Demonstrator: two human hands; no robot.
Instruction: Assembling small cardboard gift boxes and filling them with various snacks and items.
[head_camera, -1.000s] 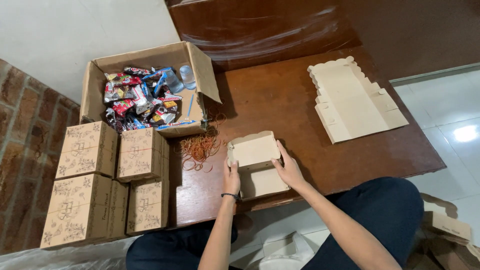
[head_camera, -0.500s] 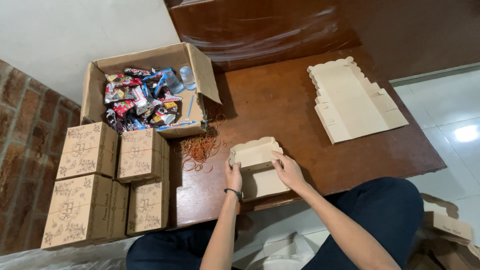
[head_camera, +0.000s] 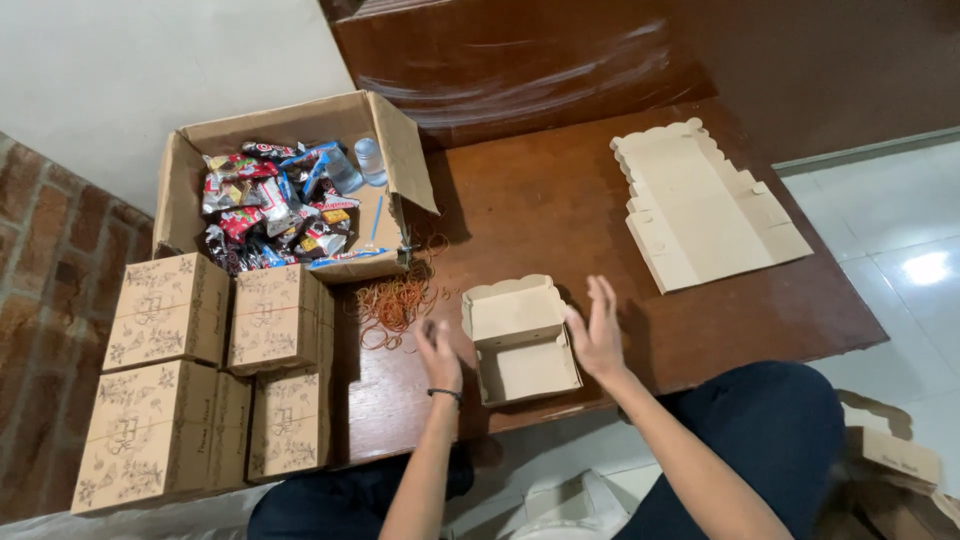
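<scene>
While the head camera is looking down over a dark wooden table (head_camera: 560, 200), a small folded cardboard box (head_camera: 520, 340) is sitting open near the table's front edge, its scalloped lid tilting back and its tray facing up. The left hand (head_camera: 438, 355) is hovering just to the left of that box, fingers stretched and loosely spread, gripping nothing; a dark band is circling its wrist. The right hand (head_camera: 598, 338) is hovering just to the right of the box, palm turned toward it, fingers straight and apart, also holding nothing. Neither hand is touching the cardboard, as far as can be seen.

A heap of orange rubber bands (head_camera: 395, 300) is lying on the table just left of the small box. Behind the bands, a large open carton (head_camera: 400, 165) is standing full of wrapped snacks (head_camera: 265, 215) and a clear bottle. A stack of flat unfolded box blanks (head_camera: 700, 205) is resting well apart at the right side of the table. Closed printed boxes (head_camera: 215, 370) are standing stacked at the left, against a brick wall.
</scene>
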